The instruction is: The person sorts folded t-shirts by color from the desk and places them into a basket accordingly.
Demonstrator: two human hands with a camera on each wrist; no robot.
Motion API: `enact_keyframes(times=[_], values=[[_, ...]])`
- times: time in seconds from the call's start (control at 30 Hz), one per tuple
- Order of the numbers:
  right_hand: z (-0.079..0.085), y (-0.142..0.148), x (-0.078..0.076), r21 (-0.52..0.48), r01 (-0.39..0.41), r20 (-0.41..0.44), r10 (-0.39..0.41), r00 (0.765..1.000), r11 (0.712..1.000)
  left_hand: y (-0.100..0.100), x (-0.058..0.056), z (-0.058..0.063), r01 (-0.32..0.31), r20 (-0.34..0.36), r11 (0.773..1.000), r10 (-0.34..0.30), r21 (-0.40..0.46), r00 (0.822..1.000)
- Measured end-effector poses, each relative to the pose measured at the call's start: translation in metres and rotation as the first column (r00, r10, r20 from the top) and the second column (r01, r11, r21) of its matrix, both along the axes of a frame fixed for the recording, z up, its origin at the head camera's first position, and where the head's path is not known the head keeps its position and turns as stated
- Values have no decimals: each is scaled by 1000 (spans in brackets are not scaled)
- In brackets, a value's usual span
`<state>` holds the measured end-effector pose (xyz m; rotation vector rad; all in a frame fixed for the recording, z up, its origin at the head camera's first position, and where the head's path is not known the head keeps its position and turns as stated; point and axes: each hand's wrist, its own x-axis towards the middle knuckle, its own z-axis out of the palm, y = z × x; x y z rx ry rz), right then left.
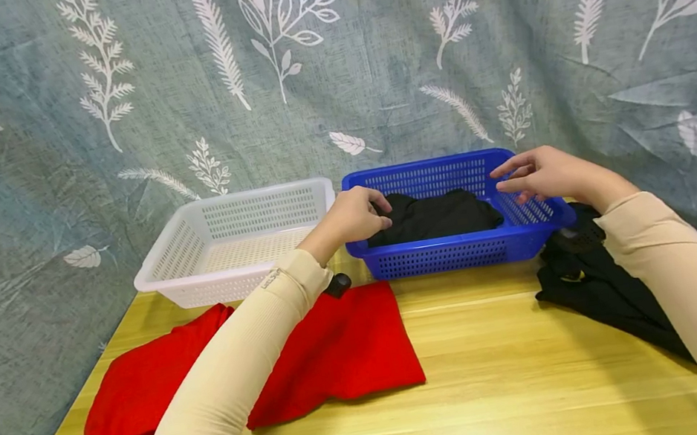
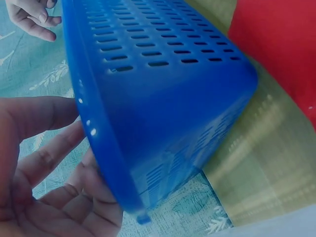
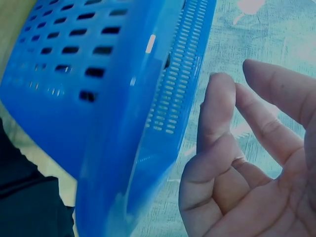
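Observation:
A blue perforated basket (image 1: 455, 252) stands at the back of the table with a folded black cloth (image 1: 439, 214) lying in it. My left hand (image 1: 358, 214) is over the basket's left end, fingers loosely bent, close to the cloth. In the left wrist view, the left hand (image 2: 59, 182) is beside the basket's rim (image 2: 101, 133); contact is hard to tell. Above the basket's right end hovers my right hand (image 1: 538, 175), fingers apart and loosely bent. The right wrist view shows the right hand (image 3: 237, 173) holding nothing, apart from the basket (image 3: 118, 123).
Left of the blue basket stands a white perforated basket (image 1: 243, 282). Red cloth (image 1: 348, 353) lies in front, partly under the left forearm, with more red cloth (image 1: 150, 382) further left. Black cloth (image 1: 610, 291) lies at the right. A patterned grey curtain (image 1: 365, 57) hangs behind.

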<state>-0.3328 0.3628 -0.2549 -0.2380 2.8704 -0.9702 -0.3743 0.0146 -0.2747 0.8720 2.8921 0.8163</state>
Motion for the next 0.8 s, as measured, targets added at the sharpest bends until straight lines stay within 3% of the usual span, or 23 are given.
enact_keyframes(times=[0.37,0.8], values=[[1,23,11,64,11,4,-12,1000,998,2,15,-2,77,101,995,-84,63,991],[7,52,36,88,50,22,-52,998,995,23,56,-3,226,169,964,-248,142,954]])
